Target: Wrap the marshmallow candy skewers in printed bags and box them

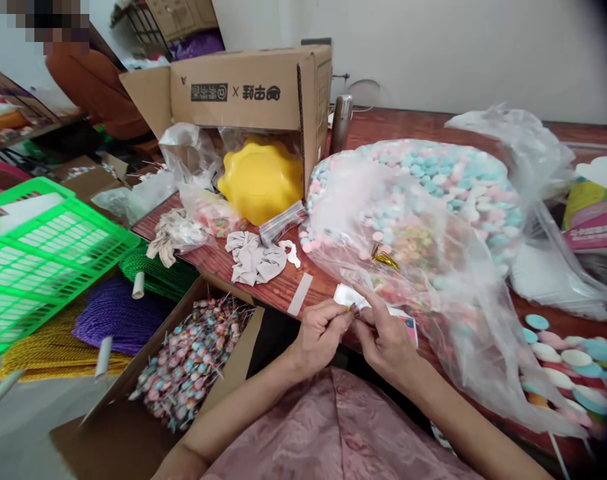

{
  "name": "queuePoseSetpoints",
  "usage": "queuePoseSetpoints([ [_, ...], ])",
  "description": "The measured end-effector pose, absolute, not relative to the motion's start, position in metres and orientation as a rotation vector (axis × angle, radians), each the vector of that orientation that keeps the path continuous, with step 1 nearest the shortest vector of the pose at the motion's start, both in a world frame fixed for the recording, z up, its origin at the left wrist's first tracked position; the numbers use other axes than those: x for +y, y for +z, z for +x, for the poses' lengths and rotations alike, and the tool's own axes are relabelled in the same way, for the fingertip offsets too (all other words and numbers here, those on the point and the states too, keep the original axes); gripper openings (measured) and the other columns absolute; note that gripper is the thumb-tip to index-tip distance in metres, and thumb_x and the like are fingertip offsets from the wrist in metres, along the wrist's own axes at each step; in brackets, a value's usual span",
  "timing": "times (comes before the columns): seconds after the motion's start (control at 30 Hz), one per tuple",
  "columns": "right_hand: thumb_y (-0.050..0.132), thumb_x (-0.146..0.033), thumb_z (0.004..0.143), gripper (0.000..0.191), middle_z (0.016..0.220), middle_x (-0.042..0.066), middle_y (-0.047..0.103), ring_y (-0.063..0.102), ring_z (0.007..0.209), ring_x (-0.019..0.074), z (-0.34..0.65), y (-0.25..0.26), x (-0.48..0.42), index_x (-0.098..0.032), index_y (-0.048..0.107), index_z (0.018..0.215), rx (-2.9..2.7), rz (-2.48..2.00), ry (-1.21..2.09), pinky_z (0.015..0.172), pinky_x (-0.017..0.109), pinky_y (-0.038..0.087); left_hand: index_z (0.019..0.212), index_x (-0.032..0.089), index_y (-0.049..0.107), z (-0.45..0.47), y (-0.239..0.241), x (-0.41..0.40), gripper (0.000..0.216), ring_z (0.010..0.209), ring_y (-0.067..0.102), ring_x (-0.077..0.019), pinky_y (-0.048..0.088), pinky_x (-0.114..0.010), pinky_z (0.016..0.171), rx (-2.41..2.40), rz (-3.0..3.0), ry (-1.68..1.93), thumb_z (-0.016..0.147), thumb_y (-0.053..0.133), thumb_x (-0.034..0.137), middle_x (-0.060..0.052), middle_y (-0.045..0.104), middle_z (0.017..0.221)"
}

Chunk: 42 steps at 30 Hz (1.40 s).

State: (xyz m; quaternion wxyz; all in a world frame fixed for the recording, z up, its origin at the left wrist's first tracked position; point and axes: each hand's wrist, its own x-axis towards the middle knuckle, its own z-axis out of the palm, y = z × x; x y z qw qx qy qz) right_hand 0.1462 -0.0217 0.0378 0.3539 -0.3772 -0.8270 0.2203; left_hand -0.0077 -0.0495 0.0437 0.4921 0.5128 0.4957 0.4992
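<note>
Left hand (318, 332) pinches a colourful piece (353, 309) beside half-curled right hand (391, 343), whose hold's unclear.

The pinched piece (353, 310) was too small to identify; the green basket (83, 209) at nine o'clock was cut off; a co-worker's head (51, 19) at ten was blurred.

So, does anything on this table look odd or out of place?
The cardboard box stands out: it appears to lie on its side, open toward the camera, and its printing looks upside down. A yellow scalloped piece sits in the opening.
</note>
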Motion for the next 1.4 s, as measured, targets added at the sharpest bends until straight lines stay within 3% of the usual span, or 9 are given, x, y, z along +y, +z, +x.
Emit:
queuePoseSetpoints([
  [0.17, 0.054, -0.012, 0.091, 0.029, 0.077, 0.001, 0.070, 0.066, 0.066, 0.0145, 0.159, 0.024, -0.020, -0.021, 0.057, 0.119, -2.088, -0.843, 0.312, 0.062, 0.025, 0.051, 0.074, 0.015, 0.061, -0.004, 0.036, -0.045, 0.036, 0.037, 0.036, -0.0045, 0.026, -0.016, 0.031, 1.142, 0.739, 1.126, 0.080, 0.066, 0.050, 0.005, 0.046, 0.055],
  [0.27, 0.053, -0.008, 0.090, 0.019, 0.079, 0.004, 0.071, 0.068, 0.069, 0.0153, 0.169, 0.021, -0.019, -0.021, 0.065, 0.097, -2.137, -0.772, 0.227, 0.062, 0.024, 0.053, 0.077, 0.015, 0.063, -0.002, 0.029, -0.043, 0.035, 0.033, 0.038, -0.0058, 0.027, -0.016, 0.027, 1.092, 0.659, 1.113, 0.077, 0.068, 0.050, 0.005, 0.050, 0.053],
  [0.37, 0.051, -0.006, 0.089, 0.023, 0.080, 0.005, 0.071, 0.068, 0.069, 0.0153, 0.176, 0.031, -0.019, -0.020, 0.068, 0.095, -2.051, -0.818, 0.402, 0.062, 0.025, 0.054, 0.078, 0.015, 0.063, 0.001, 0.023, -0.042, 0.035, 0.031, 0.036, -0.0061, 0.027, -0.017, 0.026, 1.099, 0.685, 1.070, 0.080, 0.065, 0.050, 0.005, 0.052, 0.051],
  [0.5, 0.059, -0.012, 0.087, 0.017, 0.067, -0.002, 0.065, 0.060, 0.055, 0.0116, 0.174, 0.048, -0.023, -0.023, 0.070, 0.094, -1.723, -0.976, 0.855, 0.053, 0.023, 0.050, 0.077, 0.015, 0.064, 0.007, 0.022, -0.042, 0.030, 0.039, 0.039, -0.0059, 0.032, -0.019, 0.036, 1.217, 0.851, 1.069, 0.084, 0.061, 0.044, 0.004, 0.051, 0.056],
  [0.67, 0.065, -0.019, 0.082, 0.008, 0.075, 0.001, 0.070, 0.063, 0.066, 0.0144, 0.151, 0.037, -0.025, -0.022, 0.072, 0.082, -1.559, -0.998, 1.098, 0.061, 0.026, 0.050, 0.073, 0.014, 0.067, 0.005, 0.027, -0.043, 0.025, 0.065, 0.049, -0.0093, 0.040, -0.023, 0.062, 1.211, 1.311, 1.163, 0.087, 0.047, 0.020, 0.000, 0.052, 0.069],
  [0.77, 0.067, -0.023, 0.080, 0.010, 0.063, -0.003, 0.061, 0.055, 0.055, 0.0116, 0.143, 0.025, -0.023, -0.021, 0.064, 0.090, -1.417, -1.072, 1.270, 0.052, 0.023, 0.044, 0.072, 0.014, 0.065, -0.002, 0.030, -0.048, 0.024, 0.067, 0.048, -0.0100, 0.039, -0.024, 0.064, 1.153, 1.377, 1.111, 0.086, 0.047, 0.020, -0.001, 0.051, 0.073],
  [0.97, 0.060, -0.017, 0.084, 0.054, 0.057, -0.011, 0.048, 0.046, 0.049, 0.0101, 0.142, 0.024, -0.023, -0.023, 0.042, 0.134, -1.608, -1.123, 1.116, 0.052, 0.023, 0.039, 0.066, 0.014, 0.062, -0.004, 0.025, -0.054, 0.030, 0.054, 0.047, -0.0068, 0.036, -0.021, 0.051, 1.108, 0.969, 1.108, 0.085, 0.058, 0.037, 0.001, 0.050, 0.067],
  [1.13, 0.054, -0.015, 0.089, 0.049, 0.066, -0.007, 0.053, 0.051, 0.055, 0.0108, 0.144, 0.018, -0.028, -0.024, 0.044, 0.136, -1.850, -1.053, 0.873, 0.057, 0.025, 0.043, 0.067, 0.014, 0.062, -0.001, 0.017, -0.052, 0.030, 0.043, 0.043, -0.0055, 0.030, -0.018, 0.040, 1.084, 0.653, 1.126, 0.077, 0.068, 0.041, 0.002, 0.053, 0.058],
  [1.4, 0.063, -0.019, 0.086, 0.006, 0.072, -0.001, 0.066, 0.058, 0.060, 0.0123, 0.158, 0.020, -0.038, -0.022, 0.066, 0.082, -1.798, -1.092, 0.781, 0.058, 0.024, 0.046, 0.071, 0.013, 0.065, 0.001, 0.025, -0.052, 0.034, 0.042, 0.041, -0.0032, 0.028, -0.017, 0.039, 1.173, 0.792, 1.154, 0.080, 0.068, 0.046, 0.001, 0.055, 0.063],
])
